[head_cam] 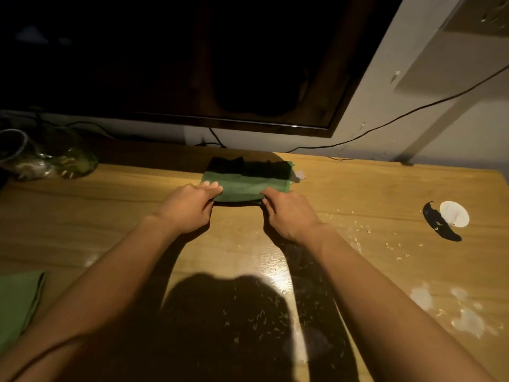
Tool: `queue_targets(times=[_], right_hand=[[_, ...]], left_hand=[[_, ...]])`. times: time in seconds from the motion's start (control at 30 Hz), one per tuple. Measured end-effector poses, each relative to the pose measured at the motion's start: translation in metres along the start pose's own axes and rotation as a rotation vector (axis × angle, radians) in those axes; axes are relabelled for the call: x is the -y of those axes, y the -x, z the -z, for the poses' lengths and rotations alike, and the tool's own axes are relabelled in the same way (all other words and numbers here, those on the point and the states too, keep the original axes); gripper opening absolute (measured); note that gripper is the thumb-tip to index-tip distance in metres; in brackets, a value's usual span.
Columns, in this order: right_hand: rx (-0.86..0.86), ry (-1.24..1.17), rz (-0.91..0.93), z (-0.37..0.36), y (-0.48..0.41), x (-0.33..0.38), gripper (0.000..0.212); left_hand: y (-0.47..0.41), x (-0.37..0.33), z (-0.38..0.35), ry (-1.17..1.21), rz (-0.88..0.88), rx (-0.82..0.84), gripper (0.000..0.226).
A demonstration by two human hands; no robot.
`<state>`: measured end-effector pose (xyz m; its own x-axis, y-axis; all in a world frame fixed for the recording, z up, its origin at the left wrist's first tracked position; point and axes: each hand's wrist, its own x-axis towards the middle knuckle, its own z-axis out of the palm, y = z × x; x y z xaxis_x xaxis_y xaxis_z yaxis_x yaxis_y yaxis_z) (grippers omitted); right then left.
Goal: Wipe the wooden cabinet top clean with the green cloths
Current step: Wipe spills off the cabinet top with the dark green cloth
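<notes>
A folded green cloth (242, 186) lies on the wooden cabinet top (358, 188) near the back, its far half in shadow. My left hand (187, 208) pinches the cloth's near left corner. My right hand (286, 213) pinches its near right corner. Both hands rest low on the wood. A second green cloth (16, 301) lies folded at the left edge of the view. Small pale crumbs (366, 230) and white smears (465, 318) are scattered over the right and near parts of the top.
A dark TV screen (220, 64) hangs just behind the cloth, with cables (385, 125) along the wall. Glass items (74, 161) stand at the back left. A white disc (454, 213) and a dark curved patch (440, 227) sit at the right.
</notes>
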<state>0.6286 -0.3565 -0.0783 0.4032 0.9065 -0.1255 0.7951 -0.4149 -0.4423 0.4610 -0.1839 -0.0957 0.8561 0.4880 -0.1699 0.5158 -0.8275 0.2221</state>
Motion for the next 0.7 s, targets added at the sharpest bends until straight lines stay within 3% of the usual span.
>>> queue_targets(times=[0.23,0.4,0.7], right_hand=[[0.175,0.057,0.183,-0.022,-0.011,0.046,0.026],[0.254,0.067,0.221,-0.022,0.01,0.047,0.027],[0.349,0.044,0.278,-0.026,0.099,0.047,0.024]], left_hand=[[0.064,0.038,-0.002,0.042,0.24,0.042,0.051],[0.1,0.0,-0.016,0.013,0.315,-0.031,0.051],[0.194,-0.068,-0.037,-0.052,0.397,0.008,0.047]])
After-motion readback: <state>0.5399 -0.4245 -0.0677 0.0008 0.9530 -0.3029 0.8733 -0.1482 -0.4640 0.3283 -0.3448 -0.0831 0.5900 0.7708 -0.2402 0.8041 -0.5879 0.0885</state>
